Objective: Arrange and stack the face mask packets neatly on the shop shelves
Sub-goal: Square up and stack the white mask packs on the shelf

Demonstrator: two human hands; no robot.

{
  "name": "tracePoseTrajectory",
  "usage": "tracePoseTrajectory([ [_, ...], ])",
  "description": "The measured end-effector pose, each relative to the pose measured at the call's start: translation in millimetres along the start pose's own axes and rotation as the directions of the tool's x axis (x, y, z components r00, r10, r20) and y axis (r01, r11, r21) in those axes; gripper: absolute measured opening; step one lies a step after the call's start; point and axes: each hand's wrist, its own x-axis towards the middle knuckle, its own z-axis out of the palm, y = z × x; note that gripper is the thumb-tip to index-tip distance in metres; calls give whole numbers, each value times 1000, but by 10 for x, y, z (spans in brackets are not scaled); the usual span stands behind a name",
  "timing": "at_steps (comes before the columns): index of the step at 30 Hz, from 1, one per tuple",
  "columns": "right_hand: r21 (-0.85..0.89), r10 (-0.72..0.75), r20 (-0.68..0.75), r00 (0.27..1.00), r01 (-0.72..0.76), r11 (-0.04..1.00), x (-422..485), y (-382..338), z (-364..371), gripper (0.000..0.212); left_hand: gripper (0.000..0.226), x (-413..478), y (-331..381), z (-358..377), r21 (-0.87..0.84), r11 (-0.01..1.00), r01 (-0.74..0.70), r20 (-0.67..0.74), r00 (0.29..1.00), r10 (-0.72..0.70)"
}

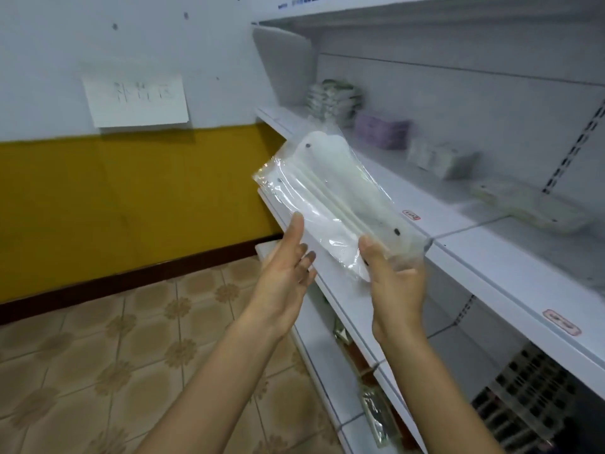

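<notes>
While the right hand (397, 283) pinches the mask packet (327, 198) above the shelf (510, 267), left hand (288, 273) fingers lie straight beneath it.

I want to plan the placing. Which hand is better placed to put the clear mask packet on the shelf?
Right. The right hand already pinches the mask packet at its shelf-side edge, nearest the shelf. The left hand only supports the far edge with straight fingers.
</notes>
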Motion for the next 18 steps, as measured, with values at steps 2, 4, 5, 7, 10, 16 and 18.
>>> tracePoseTrajectory([
  [2, 143, 213, 84, 973, -223, 964, 134, 75, 41, 37, 77, 209, 53, 89, 15, 1000, -10, 108, 994, 8],
  [4, 166, 251, 103, 962, -266, 950, 319, 149, 82, 42, 63, 481, 102, 215, -16, 1000, -11, 169, 985, 14],
  [5, 191, 251, 109, 962, -268, 944, 421, 166, 108, 46, 56, 648, 118, 290, -29, 999, -13, 174, 985, 18],
  [7, 251, 251, 114, 961, -272, 929, 641, 182, 125, 50, 42, 961, 127, 446, -20, 999, -30, 138, 990, 32],
  [10, 240, 239, 65, 969, -247, 939, 971, 115, 33, 30, 37, 1338, 52, 688, 52, 996, -69, 144, 988, 61],
  [16, 197, 348, -82, 934, -327, 924, 1641, -134, -668, 28, 109, 1900, -155, 994, 398, 562, -725, 390, 688, 611],
  [18, 163, 357, -127, 925, -335, 928, 1763, -234, -937, 29, 122, 2160, -194, 1034, 469, -143, -872, 764, 318, 562],
])
